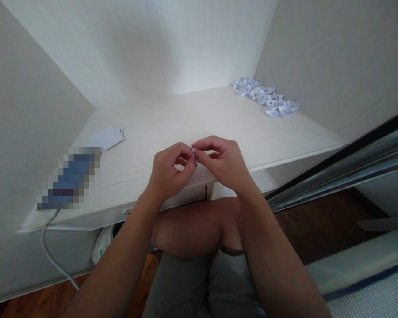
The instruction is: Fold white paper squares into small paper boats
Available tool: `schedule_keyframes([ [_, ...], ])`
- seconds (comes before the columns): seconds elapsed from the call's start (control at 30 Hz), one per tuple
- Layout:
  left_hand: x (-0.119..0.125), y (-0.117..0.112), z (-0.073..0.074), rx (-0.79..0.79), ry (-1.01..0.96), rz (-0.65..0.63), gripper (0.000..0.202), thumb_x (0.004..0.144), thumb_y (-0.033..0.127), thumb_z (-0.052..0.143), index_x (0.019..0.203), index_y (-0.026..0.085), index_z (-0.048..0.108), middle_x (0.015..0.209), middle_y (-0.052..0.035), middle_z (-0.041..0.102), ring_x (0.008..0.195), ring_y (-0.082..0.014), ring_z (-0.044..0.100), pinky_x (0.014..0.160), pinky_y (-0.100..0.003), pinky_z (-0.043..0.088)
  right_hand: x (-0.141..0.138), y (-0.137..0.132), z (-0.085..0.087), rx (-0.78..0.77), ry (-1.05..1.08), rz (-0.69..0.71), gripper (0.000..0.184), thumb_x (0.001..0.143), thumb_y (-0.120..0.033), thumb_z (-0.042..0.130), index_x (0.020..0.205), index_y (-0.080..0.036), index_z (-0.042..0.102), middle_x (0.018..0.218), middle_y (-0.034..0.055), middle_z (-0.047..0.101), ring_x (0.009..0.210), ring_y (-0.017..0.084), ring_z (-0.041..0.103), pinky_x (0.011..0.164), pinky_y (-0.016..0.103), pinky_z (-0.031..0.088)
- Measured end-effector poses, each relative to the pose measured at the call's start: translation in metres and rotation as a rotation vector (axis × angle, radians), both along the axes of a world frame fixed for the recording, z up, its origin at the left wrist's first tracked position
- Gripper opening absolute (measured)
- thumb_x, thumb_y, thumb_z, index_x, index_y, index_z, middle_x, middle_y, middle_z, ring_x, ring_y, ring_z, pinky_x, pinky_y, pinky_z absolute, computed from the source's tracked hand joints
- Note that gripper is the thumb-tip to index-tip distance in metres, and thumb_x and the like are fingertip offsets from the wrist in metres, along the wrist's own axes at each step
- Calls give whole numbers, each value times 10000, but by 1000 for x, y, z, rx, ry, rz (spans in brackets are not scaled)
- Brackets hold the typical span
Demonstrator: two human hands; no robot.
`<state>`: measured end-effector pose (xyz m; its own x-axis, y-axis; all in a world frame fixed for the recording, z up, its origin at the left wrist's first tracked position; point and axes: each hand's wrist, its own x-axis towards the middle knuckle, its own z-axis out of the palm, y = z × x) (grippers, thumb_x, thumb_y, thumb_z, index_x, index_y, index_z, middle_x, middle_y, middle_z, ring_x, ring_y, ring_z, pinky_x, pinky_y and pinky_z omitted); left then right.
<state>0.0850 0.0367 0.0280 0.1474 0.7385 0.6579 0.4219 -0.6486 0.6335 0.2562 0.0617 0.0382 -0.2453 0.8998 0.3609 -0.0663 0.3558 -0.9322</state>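
Note:
Over the front edge of the white desk, my left hand (172, 170) and my right hand (222, 159) meet fingertip to fingertip. Both pinch a small piece of white paper (194, 151) between thumb and forefinger. Most of the paper is covered by the fingers, so its shape cannot be made out. A heap of small folded paper pieces (263, 96) lies at the back right of the desk. To the left of my hands, flat sheets of white paper (108, 138) rest in a loose stack.
A blurred-out blue device (71, 181) lies at the desk's left end, with a pale cable (49, 251) hanging from that side. Walls close in the desk (172, 115) at the back and sides. A dark-edged metallic frame (351, 159) stands at the right.

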Motion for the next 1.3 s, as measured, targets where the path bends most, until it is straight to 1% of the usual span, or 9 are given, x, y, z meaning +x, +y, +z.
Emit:
schedule_keyframes([
  [0.13, 0, -1, 0, 27, 73, 13, 81, 869, 164, 685, 838, 223, 640, 784, 4, 704, 684, -130, 677, 633, -237, 627, 5, 1, 1, -34, 10, 62, 80, 801, -182, 768, 875, -205, 752, 882, 6, 784, 842, 167, 755, 704, 288, 627],
  [0.27, -1, -1, 0, -38, 14, -15, 67, 877, 172, 686, 835, 213, 654, 780, -7, 710, 654, -129, 684, 600, -231, 619, 9, 3, 0, -44, 45, 143, 86, 792, -186, 783, 848, -196, 718, 864, 5, 772, 804, 156, 750, 737, 305, 628],
  [0.43, 0, 0, 0, -76, -68, -19, 68, 872, 190, 731, 830, 204, 679, 750, -2, 723, 632, -123, 702, 599, -225, 614, 9, 4, -2, -21, -23, 117, 63, 793, -197, 764, 842, -194, 725, 854, 14, 772, 799, 163, 744, 738, 319, 617],
  [0.57, 2, 2, 4, -217, -253, -64, 156, 899, 312, 764, 847, 208, 660, 658, 9, 718, 548, -134, 712, 530, -226, 599, 8, 1, 0, 27, -75, 87, 46, 806, -207, 740, 847, -199, 721, 857, 8, 761, 784, 157, 722, 737, 324, 615],
  [0.67, 2, 4, 8, -357, -349, -120, 214, 870, 364, 807, 870, 213, 655, 647, 15, 722, 495, -141, 698, 483, -236, 596, 7, -1, 0, 81, -122, 66, 59, 793, -181, 718, 849, -198, 725, 888, 10, 750, 823, 161, 713, 764, 326, 619],
  [0.77, 0, 4, 10, -499, -409, -175, 211, 838, 351, 825, 914, 212, 686, 682, 10, 736, 519, -155, 711, 499, -270, 633, 7, -2, 0, 97, -136, 73, 72, 800, -192, 733, 871, -202, 724, 904, 12, 745, 857, 167, 712, 772, 325, 614],
  [0.9, -4, 3, 13, -647, -534, -216, 168, 801, 270, 788, 935, 213, 704, 746, 4, 745, 591, -162, 735, 536, -293, 664, 11, 1, 1, 22, -37, 148, 127, 821, -248, 785, 912, -199, 711, 921, 10, 743, 856, 161, 714, 757, 308, 594],
  [1.07, -6, 4, 16, -744, -677, -213, 116, 752, 198, 723, 860, 204, 681, 713, 24, 700, 557, -153, 732, 506, -274, 650, 23, 6, 1, -47, 2, 177, 91, 872, -280, 749, 911, -199, 765, 893, 10, 763, 797, 138, 671, 742, 296, 558],
  [1.3, -10, 4, 18, -758, -733, -251, 67, 749, 226, 726, 798, 187, 704, 691, -17, 726, 568, -155, 732, 569, -284, 671, 30, 7, 1, -117, 7, 316, 102, 850, -265, 792, 924, -197, 806, 812, 1, 766, 766, 141, 691, 710, 283, 569],
])
